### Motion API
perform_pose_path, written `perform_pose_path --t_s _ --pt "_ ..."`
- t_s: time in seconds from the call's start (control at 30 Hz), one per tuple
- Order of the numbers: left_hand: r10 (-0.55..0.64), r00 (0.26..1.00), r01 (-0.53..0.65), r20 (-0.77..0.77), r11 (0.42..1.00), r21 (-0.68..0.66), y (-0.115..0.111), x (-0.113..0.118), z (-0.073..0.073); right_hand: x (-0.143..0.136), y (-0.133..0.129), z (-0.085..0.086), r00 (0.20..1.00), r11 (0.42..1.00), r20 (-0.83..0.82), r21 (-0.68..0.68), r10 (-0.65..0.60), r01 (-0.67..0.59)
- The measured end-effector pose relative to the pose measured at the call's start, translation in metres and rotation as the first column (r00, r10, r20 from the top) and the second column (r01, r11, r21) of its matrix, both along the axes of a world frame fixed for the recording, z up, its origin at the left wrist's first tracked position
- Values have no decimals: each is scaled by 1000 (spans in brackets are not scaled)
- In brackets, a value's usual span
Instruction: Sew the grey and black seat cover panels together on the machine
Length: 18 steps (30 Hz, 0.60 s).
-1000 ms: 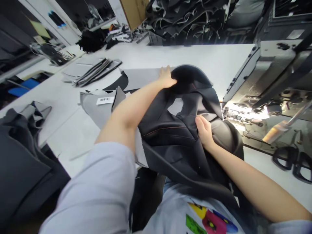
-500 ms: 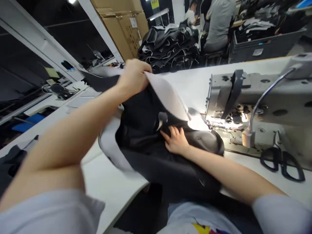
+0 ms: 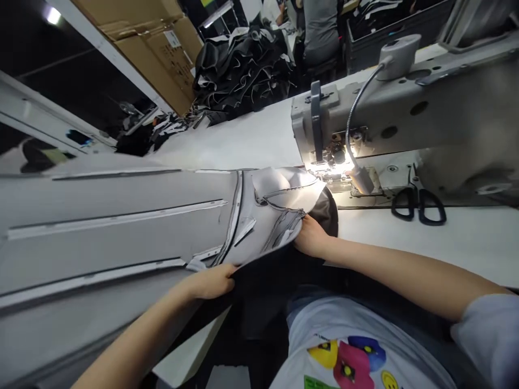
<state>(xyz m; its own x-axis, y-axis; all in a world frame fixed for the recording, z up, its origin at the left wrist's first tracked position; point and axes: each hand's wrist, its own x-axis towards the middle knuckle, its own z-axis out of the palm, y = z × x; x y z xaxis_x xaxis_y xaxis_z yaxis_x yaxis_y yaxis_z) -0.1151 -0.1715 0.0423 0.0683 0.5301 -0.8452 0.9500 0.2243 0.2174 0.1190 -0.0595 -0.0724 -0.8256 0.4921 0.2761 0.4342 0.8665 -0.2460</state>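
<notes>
A large sewn piece (image 3: 121, 221), black on one face and grey on the other, lies grey side up across the left and middle, with white strips along its seams. My left hand (image 3: 213, 281) grips its near edge, fingers closed round the fold. Closer to the machine, my right hand (image 3: 312, 236) pinches the same edge, its fingertips partly hidden by the material. The far right corner of the piece reaches the lit needle area of a sewing machine (image 3: 334, 162). Black material hangs below both hands toward my lap.
Black-handled scissors (image 3: 419, 205) lie on the white table (image 3: 478, 232) right of the machine's needle area. A lamp on a bent neck (image 3: 362, 180) hangs by the needle. Behind stand a heap of black pieces (image 3: 247, 70), cardboard boxes (image 3: 162, 65) and a seated person (image 3: 320, 27).
The piece now lies spread with its grey side up, where black folds showed before. My left hand has come down from the raised far edge to the near edge. The view has shifted right.
</notes>
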Motion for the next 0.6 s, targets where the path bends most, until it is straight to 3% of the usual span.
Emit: perform_pose_path --t_s 0.07,0.13,0.2,0.23,0.27,0.33,0.37,0.4,0.47,0.6 --pt "-118 993 115 -21 989 -94 11 15 24 31 -2 6 1000 1000 -7 -28 11 -11" --pt "-188 982 187 -7 980 -68 23 35 50 65 1 11 988 986 -24 -71 150 -151" --pt "-251 968 247 25 962 114 41 61 69 96 10 15 946 940 -8 -112 323 -322" --pt "-297 955 283 15 924 257 52 77 74 107 15 16 930 925 12 -116 366 -363" --pt "-352 936 329 -23 849 414 66 93 76 115 20 15 928 924 29 -102 373 -368" --pt "-458 878 434 -136 646 628 97 127 69 115 28 14 953 954 36 -37 300 -299" --pt "-503 845 484 -181 575 659 113 143 61 109 30 12 968 968 27 -5 250 -250" --pt "-534 816 530 -220 543 651 129 156 52 98 32 10 980 980 17 10 199 -199" --pt "-551 778 608 -302 540 582 158 177 32 69 34 6 995 995 16 -30 97 -96" --pt "-506 791 611 -343 661 436 196 186 -4 22 33 2 996 978 84 -208 39 -21"
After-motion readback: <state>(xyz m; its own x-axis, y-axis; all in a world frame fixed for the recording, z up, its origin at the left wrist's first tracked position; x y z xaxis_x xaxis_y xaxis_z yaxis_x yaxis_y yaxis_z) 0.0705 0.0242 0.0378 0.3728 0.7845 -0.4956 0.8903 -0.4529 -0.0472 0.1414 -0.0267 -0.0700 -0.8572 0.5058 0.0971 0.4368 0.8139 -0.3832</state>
